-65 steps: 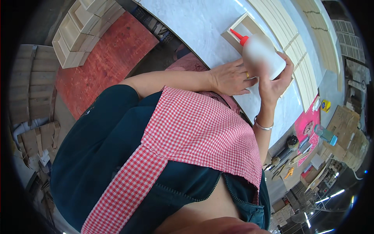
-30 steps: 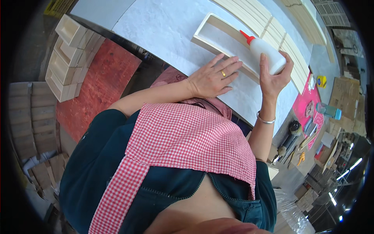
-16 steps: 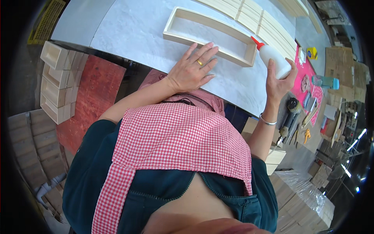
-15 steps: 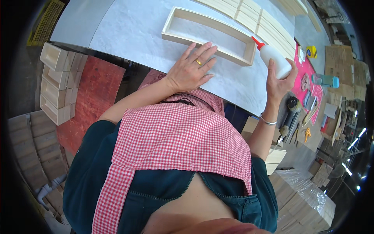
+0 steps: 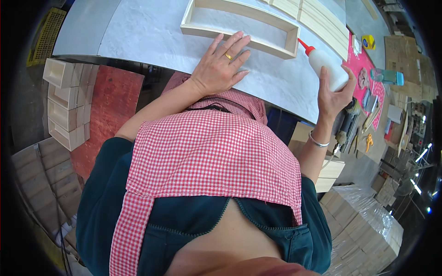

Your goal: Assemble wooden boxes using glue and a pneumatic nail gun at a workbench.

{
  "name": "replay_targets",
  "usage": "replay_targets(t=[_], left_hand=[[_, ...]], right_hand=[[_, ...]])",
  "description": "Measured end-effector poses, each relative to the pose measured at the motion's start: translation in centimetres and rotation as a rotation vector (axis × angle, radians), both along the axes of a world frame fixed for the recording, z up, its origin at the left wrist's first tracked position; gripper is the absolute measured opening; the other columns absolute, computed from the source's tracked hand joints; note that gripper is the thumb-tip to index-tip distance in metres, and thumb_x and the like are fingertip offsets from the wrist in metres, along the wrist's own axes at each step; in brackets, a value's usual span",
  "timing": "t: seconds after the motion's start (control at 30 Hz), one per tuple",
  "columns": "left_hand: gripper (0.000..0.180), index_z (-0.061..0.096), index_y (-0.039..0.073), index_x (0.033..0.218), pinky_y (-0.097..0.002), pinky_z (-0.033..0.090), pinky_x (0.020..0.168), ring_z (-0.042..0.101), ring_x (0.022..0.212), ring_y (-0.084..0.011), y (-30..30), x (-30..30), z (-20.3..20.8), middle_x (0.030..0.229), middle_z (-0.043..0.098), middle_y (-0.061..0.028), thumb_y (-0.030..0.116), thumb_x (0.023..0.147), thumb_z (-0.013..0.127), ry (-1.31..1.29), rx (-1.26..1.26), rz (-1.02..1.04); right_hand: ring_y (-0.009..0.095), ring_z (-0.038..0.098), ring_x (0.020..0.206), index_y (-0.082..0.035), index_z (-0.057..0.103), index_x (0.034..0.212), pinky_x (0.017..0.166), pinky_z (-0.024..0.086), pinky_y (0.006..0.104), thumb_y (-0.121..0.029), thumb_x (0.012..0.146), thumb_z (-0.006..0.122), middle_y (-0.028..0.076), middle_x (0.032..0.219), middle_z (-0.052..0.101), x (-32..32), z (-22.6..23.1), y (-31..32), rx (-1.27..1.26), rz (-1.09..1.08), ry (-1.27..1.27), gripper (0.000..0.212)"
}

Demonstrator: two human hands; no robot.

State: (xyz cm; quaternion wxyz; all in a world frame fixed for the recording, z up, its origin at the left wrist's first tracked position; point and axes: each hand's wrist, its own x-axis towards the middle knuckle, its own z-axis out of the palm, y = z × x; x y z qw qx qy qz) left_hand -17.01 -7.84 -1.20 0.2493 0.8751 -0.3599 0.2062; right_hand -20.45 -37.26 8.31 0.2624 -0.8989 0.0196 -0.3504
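Squeeze bottle (image 5: 328, 66) had shifted along the rectangular wooden frame (image 5: 293, 43): 2.2 s ago the red nozzle (image 5: 307, 48) sat over the frame's left end, 0.5 s ago at the far right corner, now about midway along the right end wall, just outside it. Couldn't tell if the tip touched wood.

Right hand (image 5: 334, 95): grip closed round the lower body of the white bottle, thumb on the near side, fingers wrapped on the far side. Bottle tilted, nozzle end pointing up-left in view.

Left hand (image 5: 216, 70): grip open, fingers spread, nothing held. Palm low over the counter (image 5: 276, 78), fingertips at the frame's near long wall; contact unclear. At 2.2 s ago that hand was bunched up by the bottle's base.

Frame lay on the counter, wooden slats (image 5: 324, 28) beyond it. Frame and counter both rode higher in view than 0.5 s ago.
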Motion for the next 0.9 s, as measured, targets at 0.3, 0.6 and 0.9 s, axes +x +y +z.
replay_targets(t=[0.3,0.6,0.9], left_hand=[[0.039,0.062,0.007,0.12,-0.049,0.021,0.122,0.03,0.149,-0.0268,0.2,0.0,0.0,0.155,0.043,-0.0118,0.033,0.091,0.066,-0.014,-0.005,0.004],[0.035,0.061,0.006,0.115,-0.045,0.037,0.11,0.05,0.127,-0.0269,0.5,0.1,-0.2,0.139,0.055,-0.0119,0.03,0.09,0.065,-0.136,-0.061,-0.035],[0.034,0.062,0.004,0.114,-0.0419,0.043,0.1,0.057,0.1,-0.0258,0.9,-0.1,-1.5,0.105,0.066,-0.0109,0.027,0.089,0.063,0.072,-0.093,-0.115]], right_hand=[[0.026,0.065,0.086,-0.003,0.057,0.119,0.076,0.054,0.0354,-0.019,0.079,0.085,0.015,0.105,0.065,-4.6,1.0,1.7,0.013,-0.034,0.071,0.051],[0.026,0.065,0.088,-0.002,0.054,0.123,0.075,0.054,0.034,-0.019,0.081,0.083,0.015,0.108,0.063,-1.3,-0.8,10.8,0.402,0.172,0.143,0.053],[0.028,0.065,0.098,-0.003,0.051,0.127,0.081,0.057,0.0353,-0.019,0.084,0.082,0.015,0.115,0.061,2.7,-1.8,17.6,0.339,0.458,0.154,0.055]])
